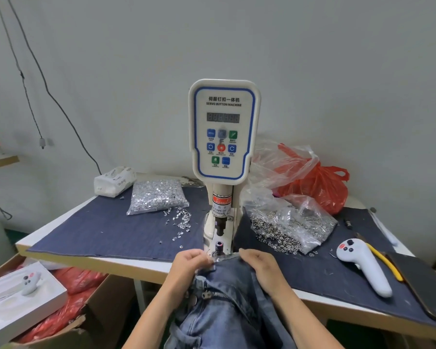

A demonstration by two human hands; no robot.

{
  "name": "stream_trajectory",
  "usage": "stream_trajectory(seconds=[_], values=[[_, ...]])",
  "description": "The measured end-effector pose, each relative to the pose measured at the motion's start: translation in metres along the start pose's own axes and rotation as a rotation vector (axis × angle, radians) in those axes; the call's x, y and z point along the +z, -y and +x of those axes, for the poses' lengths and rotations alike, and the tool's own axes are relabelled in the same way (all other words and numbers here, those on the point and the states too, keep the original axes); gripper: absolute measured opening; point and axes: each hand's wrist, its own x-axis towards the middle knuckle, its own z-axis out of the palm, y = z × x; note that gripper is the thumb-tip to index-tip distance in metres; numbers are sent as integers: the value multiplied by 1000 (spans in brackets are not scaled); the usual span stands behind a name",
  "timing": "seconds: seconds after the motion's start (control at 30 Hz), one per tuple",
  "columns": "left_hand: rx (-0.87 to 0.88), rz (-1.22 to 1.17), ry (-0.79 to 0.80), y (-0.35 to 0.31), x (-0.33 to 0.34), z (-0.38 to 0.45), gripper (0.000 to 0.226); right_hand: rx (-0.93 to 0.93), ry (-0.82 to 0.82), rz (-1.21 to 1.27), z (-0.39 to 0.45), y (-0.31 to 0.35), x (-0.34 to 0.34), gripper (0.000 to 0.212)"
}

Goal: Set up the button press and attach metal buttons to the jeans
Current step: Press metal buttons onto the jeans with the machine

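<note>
A white servo button machine (224, 132) stands at the table's middle, its punch (220, 226) above a small lower die (218, 247). Blue jeans (227, 306) with an open zipper lie over the table's front edge just below the die. My left hand (186, 267) pinches the waistband on the left. My right hand (261, 267) grips the waistband on the right. A clear bag of silver tacks (157, 197) lies left of the machine, with loose tacks beside it. A bag of metal buttons (291, 229) lies on the right.
Denim cloth (106, 233) covers the table. A white handheld controller (364, 265), yellow-handled pliers (385, 263) and a dark phone (423, 283) lie at the right. A red plastic bag (315, 182) sits behind, a tissue pack (113, 181) back left. Cardboard boxes (81, 321) stand below left.
</note>
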Motion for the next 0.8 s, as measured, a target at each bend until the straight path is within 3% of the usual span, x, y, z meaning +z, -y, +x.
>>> stream_trajectory(seconds=[0.1, 0.2, 0.3, 0.47, 0.7, 0.73, 0.8], values=[[-25, 236, 184, -7, -2, -21, 28, -125, 110, -99, -20, 4, -2, 33], [38, 483, 174, -19, 1, -26, 14, -211, 157, -241, -32, 11, -5, 33], [66, 476, 124, -25, 11, -29, 12, -251, 128, -281, -38, 14, -5, 29], [72, 642, 14, -16, 23, -33, 36, -251, 124, -284, -41, 9, -7, 34], [106, 445, 89, 15, 33, -55, 35, -39, 391, -394, -36, 1, -28, 31], [123, 432, 66, 20, 35, -58, 36, -14, 358, -399, -30, 4, -34, 30], [150, 427, 22, 28, 36, -61, 36, -3, 76, -390, -10, 10, -50, 24]])
